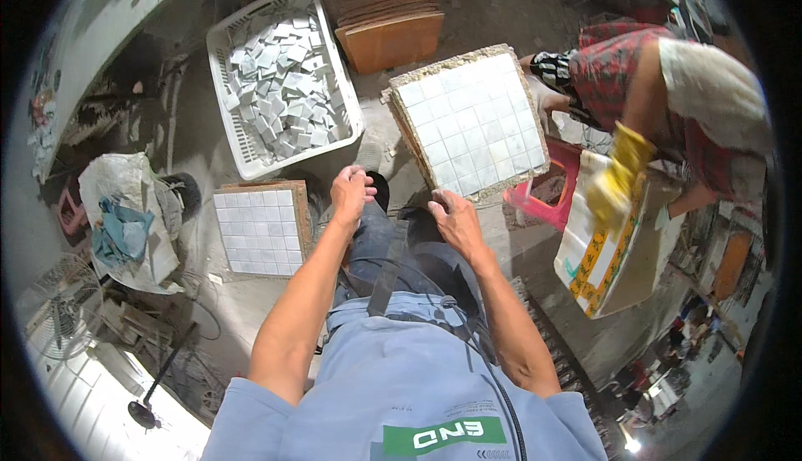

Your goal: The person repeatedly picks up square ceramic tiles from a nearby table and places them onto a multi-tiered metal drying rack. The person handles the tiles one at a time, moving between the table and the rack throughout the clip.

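Observation:
My left hand (352,192) is raised over my legs with its fingers curled together; anything inside them is hidden. To its right, my right hand (457,223) has its thumb and fingers apart, close to the near corner of a stack of boards. On that stack lies a grid of white marbled square tiles (472,123), with rough, crumbly board edges around it. Another stack topped with a tile grid (259,231) lies to the left of my left forearm. Beyond my left hand stands a white plastic basket (349,98) holding many loose tiles (280,77).
Brown boards (393,42) are stacked at the back. At right, another person's yellow glove (616,177) is over a white carton (614,281) with yellow tape. A pink stool (547,189) stands beside the tile stack. A sack with a blue cloth (121,231) is at left, above a fan (63,327).

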`<state>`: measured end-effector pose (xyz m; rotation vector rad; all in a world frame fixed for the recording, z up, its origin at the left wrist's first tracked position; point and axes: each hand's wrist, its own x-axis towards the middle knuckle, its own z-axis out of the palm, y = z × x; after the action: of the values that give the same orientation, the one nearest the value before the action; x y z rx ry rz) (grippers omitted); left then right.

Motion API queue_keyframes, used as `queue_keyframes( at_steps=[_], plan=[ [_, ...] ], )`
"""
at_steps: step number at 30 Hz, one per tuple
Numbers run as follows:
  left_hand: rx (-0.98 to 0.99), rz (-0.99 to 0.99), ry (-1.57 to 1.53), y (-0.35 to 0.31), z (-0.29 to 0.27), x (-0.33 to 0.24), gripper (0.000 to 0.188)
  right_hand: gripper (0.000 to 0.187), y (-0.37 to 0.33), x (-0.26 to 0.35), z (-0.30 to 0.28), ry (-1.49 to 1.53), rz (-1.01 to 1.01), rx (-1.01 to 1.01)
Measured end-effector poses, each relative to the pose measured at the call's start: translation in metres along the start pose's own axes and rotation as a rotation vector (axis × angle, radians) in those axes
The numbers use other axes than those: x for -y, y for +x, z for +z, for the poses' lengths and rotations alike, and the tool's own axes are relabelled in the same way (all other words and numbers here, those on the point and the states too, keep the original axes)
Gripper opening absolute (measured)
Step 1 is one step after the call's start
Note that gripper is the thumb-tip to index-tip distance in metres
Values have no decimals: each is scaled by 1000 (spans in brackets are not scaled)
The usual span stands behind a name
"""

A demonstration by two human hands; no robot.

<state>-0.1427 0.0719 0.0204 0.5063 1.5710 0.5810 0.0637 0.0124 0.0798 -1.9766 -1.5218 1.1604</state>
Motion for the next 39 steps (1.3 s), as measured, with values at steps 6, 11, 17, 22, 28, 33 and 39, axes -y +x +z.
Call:
queue_keyframes(
  at_steps=[6, 11, 17, 22, 28, 33, 39],
  plan=[
    [-11, -3, -42, 46, -7, -30, 32, 28, 58, 17, 20, -183, -82, -66],
    [-11, -34, -45, 91, 6, -26, 32, 36, 144, 28, 32, -343, -211, -135],
    [-127, 184, 231, 147, 48, -21, 36, 36, 247, 24, 52, -460, -328, -82],
    [-232, 238, 268, 180, 80, -30, 32, 19, 295, 3, 69, -494, -491, 11],
    [-52, 343, -200, 212, 96, -4, 27, 21, 298, 5, 74, -513, -418, 131],
    [63, 299, -275, 212, 97, 3, 26, 21, 301, 9, 69, -478, -363, 169],
    [17, 323, -385, 230, 107, 22, 23, 20, 301, 5, 68, -419, -355, 172]
  ],
)
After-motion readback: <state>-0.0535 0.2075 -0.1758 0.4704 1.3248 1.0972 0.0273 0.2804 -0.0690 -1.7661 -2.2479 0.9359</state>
